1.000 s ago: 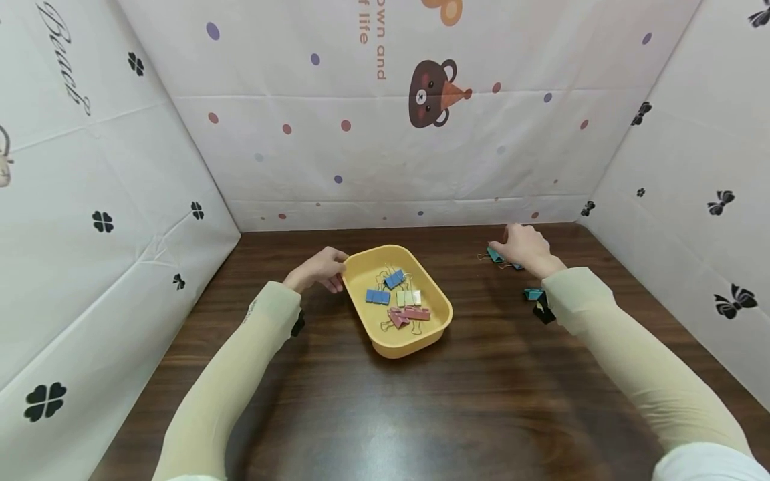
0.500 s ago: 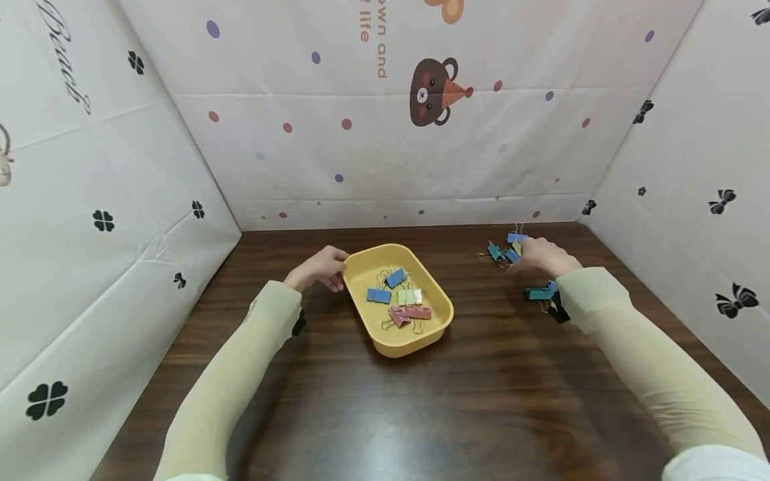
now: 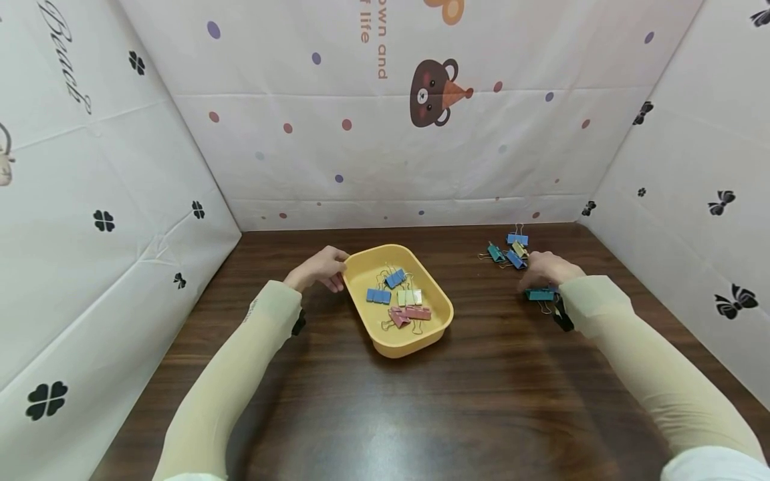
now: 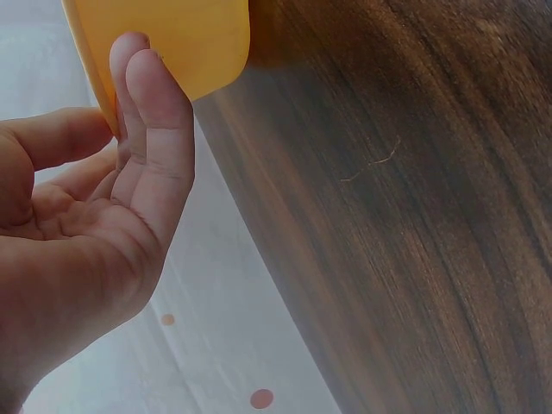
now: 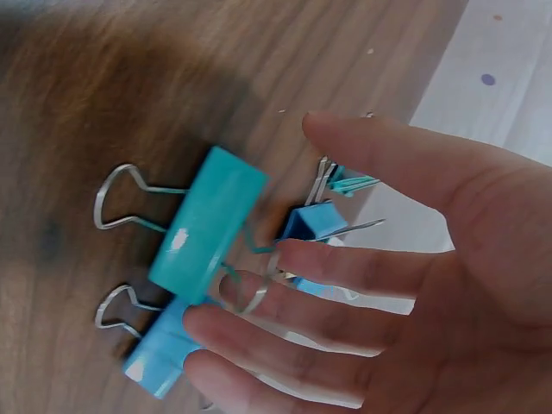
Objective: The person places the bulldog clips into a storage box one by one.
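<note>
Fingers of the right hand [image 5: 414, 293] spread, grip empty, over a teal clip [image 5: 207, 222]; head view hides this.

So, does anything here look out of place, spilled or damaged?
Nothing looks damaged or spilled. Some binder clips lie loose on the table, outside the yellow tray that holds the others. The right hand is open above a teal clip; the left hand touches the tray's rim.
</note>
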Motion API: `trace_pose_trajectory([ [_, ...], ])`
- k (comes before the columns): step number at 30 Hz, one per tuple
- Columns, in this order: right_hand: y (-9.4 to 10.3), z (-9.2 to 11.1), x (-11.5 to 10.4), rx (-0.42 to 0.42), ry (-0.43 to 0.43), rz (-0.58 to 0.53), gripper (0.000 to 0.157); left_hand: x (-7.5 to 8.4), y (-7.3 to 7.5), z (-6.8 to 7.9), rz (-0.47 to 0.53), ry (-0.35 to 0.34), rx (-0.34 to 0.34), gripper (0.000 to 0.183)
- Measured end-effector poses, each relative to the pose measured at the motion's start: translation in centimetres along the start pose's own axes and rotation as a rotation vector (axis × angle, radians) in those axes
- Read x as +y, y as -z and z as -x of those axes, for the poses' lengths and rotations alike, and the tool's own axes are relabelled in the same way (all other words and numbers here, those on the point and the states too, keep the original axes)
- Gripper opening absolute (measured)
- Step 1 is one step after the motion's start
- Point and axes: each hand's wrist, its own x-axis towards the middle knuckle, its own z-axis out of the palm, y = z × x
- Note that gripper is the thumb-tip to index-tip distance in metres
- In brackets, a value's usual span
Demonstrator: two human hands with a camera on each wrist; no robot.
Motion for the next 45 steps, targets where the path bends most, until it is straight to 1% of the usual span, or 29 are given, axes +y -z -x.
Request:
trace_pose_trajectory([
  [3, -0.3, -0.2, 0.5, -0.011, -0.02, -0.033, 0.05, 0.0, 0.0, 0.0, -0.004, 0.0, 0.0, 0.045],
  [7, -0.6, -0.2, 0.9, -0.019, -0.024, -0.061, 0.065, 0.0, -0.1, 0.1, -0.007, 0.001, -0.001, 0.045],
  [9, -0.7, -0.2, 0.8, -0.014, -0.021, -0.065, 0.069, -0.1, -0.1, 0.1, -0.006, 0.0, 0.001, 0.045],
  [10, -0.7, -0.2, 0.8, -0.012, -0.019, -0.067, 0.068, -0.1, 0.0, 0.0, -0.006, -0.001, 0.001, 0.045],
  [12, -0.8, -0.2, 0.7, -0.009, -0.013, -0.069, 0.064, -0.2, 0.0, 0.0, -0.008, -0.001, 0.003, 0.045],
  [16, -0.8, -0.2, 0.6, -0.007, -0.012, -0.083, 0.046, -0.2, -0.1, -0.1, -0.009, 0.005, 0.004, 0.044],
  [19, -0.9, -0.4, 0.6, 0.003, -0.011, -0.088, 0.038, -0.3, -0.1, -0.1, -0.006, 0.006, 0.001, 0.043],
  [25, -0.6, -0.7, 0.3, 0.039, -0.005, -0.07, 0.038, -0.1, -0.2, -0.1, -0.003, 0.007, 0.006, 0.043],
  [29, -0.3, -0.7, 0.0, 0.047, -0.011, -0.075, 0.034, 0.0, -0.2, -0.1, -0.004, 0.009, 0.009, 0.043],
  [35, 0.2, -0.6, -0.6, 0.048, -0.011, -0.071, 0.022, 0.0, -0.1, 0.0, -0.001, 0.006, 0.007, 0.043],
  [40, 0.5, -0.4, -1.4, 0.054, 0.015, -0.063, 0.028, -0.2, -0.1, -0.1, 0.0, 0.002, 0.007, 0.042],
  [45, 0.8, -0.2, -2.1, 0.072, 0.052, -0.083, 0.024, -0.2, -0.1, -0.2, -0.001, -0.007, 0.007, 0.042],
])
